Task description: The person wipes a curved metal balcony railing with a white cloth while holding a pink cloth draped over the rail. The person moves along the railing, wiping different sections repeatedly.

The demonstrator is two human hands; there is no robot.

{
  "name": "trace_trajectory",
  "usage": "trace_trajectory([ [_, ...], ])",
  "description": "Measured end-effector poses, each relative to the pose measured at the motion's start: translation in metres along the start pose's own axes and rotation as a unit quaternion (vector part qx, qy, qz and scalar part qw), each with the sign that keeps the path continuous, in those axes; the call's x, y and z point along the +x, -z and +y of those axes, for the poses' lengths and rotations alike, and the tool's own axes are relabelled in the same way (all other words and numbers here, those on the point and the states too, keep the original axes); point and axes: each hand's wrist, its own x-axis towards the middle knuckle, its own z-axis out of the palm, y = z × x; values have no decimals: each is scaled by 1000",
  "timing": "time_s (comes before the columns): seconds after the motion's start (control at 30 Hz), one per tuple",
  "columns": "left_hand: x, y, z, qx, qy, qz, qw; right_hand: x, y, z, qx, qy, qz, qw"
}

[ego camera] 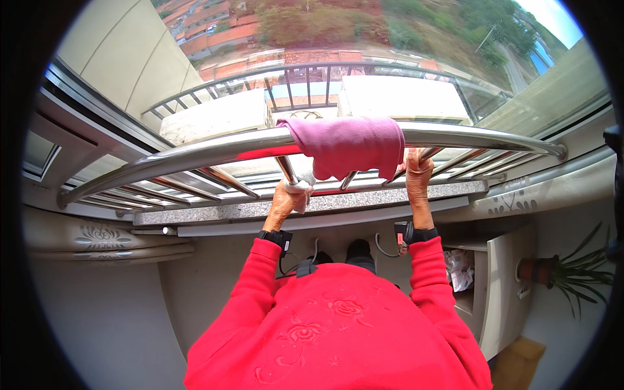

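A white cloth is wrapped around a metal baluster of the window guard rail, and my left hand grips the cloth there, just under the top rail. Farther right, my right hand is closed around another baluster, close below the same rail. A pink cloth hangs folded over the shiny curved top rail, between my two hands. Its lower edge covers the upper part of some balusters. Both wrists wear black bands with small devices.
A speckled stone sill runs beneath the balusters. Patterned curtains are bunched at both sides. To the right stand a cabinet with its door ajar and a potted plant. Beyond the window are white boxes and a dark outer railing.
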Motion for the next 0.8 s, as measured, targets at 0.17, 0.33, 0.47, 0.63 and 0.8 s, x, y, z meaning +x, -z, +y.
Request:
trace_trajectory([
  [0.17, -11, -3, 73, -71, -25, -43, 996, 1, 0, 1, 1, 3, -4, 1000],
  [0.33, -17, -10, 130, -101, -36, -28, 994, 0, 2, 5, -14, 9, 0, 1000],
  [0.47, -20, -14, 148, -62, -126, 6, 990, 0, 2, 6, -10, 10, 10, 1000],
  [0.63, -18, -11, 141, -111, -113, 8, 987, -1, 1, 7, -20, 23, 12, 999],
  [0.8, -17, 2, 106, -111, -57, -80, 989, -1, 0, 4, -11, 6, 17, 1000],
])
